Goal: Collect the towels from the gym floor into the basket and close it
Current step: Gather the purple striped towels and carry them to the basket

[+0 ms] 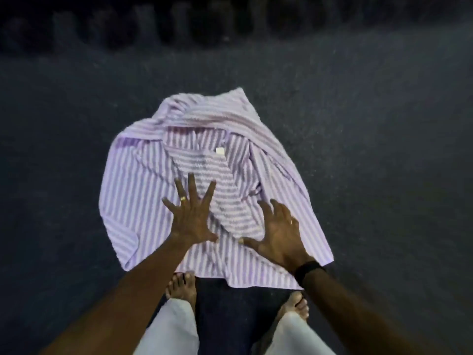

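Towel (158,201) lies rumpled, long axis running away from both spread, empty hands (190,216) (279,234).

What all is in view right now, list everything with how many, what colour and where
Striped towel: one, lilac and white, crumpled on the floor ahead of the feet.
Label: one, white, on the towel's upper middle.
Floor: dark speckled grey, all around.
Objects along the far edge: dark, too blurred to identify.
Left hand: open, fingers spread, over the towel; gold ring.
Right hand: open, over the towel; black wristband.
Feet: two, bare, at the towel's near edge; light trousers.
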`<state>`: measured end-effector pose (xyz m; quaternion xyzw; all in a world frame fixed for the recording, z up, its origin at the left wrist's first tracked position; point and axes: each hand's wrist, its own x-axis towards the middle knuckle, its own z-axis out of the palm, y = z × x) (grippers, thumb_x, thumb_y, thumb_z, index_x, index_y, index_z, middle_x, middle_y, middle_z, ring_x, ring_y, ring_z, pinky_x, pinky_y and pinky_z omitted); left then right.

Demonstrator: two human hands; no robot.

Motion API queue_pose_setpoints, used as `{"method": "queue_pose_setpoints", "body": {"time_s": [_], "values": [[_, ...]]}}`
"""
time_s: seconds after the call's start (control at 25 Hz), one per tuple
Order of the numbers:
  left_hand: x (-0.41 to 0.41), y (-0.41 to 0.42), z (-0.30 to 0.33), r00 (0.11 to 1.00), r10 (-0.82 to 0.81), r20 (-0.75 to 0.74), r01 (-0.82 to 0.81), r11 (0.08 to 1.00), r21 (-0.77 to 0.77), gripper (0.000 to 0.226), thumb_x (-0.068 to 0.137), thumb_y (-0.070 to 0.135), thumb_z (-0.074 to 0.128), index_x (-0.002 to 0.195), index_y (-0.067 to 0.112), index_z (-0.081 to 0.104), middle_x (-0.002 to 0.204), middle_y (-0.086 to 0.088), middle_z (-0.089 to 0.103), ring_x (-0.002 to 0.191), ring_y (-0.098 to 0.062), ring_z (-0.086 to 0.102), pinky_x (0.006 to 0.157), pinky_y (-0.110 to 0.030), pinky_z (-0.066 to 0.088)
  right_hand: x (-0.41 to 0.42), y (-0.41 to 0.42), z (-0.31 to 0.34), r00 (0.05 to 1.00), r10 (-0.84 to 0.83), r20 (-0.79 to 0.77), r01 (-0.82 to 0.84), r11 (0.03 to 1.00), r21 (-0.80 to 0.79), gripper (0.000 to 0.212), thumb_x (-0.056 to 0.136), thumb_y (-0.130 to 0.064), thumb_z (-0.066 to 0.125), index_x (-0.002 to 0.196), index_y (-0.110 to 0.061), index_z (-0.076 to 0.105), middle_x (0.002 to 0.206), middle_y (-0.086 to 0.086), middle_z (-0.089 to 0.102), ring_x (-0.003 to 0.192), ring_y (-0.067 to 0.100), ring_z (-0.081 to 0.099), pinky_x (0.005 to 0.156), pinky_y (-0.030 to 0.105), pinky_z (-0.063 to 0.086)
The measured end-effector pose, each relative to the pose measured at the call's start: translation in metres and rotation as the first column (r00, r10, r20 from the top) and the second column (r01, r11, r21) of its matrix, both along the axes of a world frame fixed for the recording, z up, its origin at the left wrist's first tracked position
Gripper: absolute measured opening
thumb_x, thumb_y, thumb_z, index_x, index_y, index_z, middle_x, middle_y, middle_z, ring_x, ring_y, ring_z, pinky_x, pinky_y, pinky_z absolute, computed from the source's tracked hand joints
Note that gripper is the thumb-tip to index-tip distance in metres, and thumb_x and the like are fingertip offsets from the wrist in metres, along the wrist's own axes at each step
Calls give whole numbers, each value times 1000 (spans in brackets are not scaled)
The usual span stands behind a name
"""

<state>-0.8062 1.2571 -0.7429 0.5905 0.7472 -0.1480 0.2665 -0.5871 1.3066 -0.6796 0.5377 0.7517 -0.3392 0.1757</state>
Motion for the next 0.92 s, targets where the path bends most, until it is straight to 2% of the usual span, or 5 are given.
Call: {"method": "queue_pose_setpoints", "body": {"time_s": [0.16, 0.28, 0.48, 0.64, 0.92], "values": [[13, 15, -89, 997, 82, 3, -82, 997, 1, 140, 41, 77, 72, 147, 41, -11, 157, -23, -17, 140, -57, -5, 82, -86, 21, 6, -8, -94, 999, -29, 23, 28, 998, 50, 109, 67, -86, 47, 152, -26, 15, 160, 12, 13, 147, 35, 13, 114, 61, 19], [19, 22, -104, 985, 161, 55, -158, 986, -44, 112, 57, 57, 77, 147, 41, 13, 159, -20, -10, 141, -54, -1, 92, -81, 20, 12, -19, -123, 1000, -29, 9, 28, 998, 60, 107, 69, -86, 47, 151, -24, 16, 160, 13, 14, 147, 36, 14, 112, 64, 22], [15, 22, -75, 893, 234, 383, -278, 959, 61, 46, 67, 25, 60, 111, 14, 60, 137, -25, 42, 114, -45, 54, 89, -51, 50, 16, -39, -73, 989, -146, -1, 146, 989, -37, 106, 73, -80, 53, 153, -24, 14, 162, 14, 9, 148, 35, 12, 115, 58, 22], [44, 26, 5, 878, 173, 446, -156, 985, -75, 51, 69, 20, 69, 117, 7, 57, 122, -25, 53, 111, -42, 56, 90, -45, 49, 26, -42, 15, 986, -166, 30, 168, 983, -76, 109, 71, -77, 59, 154, -26, 9, 163, 9, 5, 149, 31, 9, 117, 56, 19], [98, 26, 299, 887, 75, 455, -51, 997, -64, 36, 75, 29, 57, 105, 10, 59, 112, -18, 62, 102, -38, 61, 81, -41, 49, 37, -45, 255, 961, -272, 42, 272, 962, 14, 98, 70, -74, 58, 147, -24, 26, 153, 11, 28, 138, 35, 29, 107, 55, 33]]}}
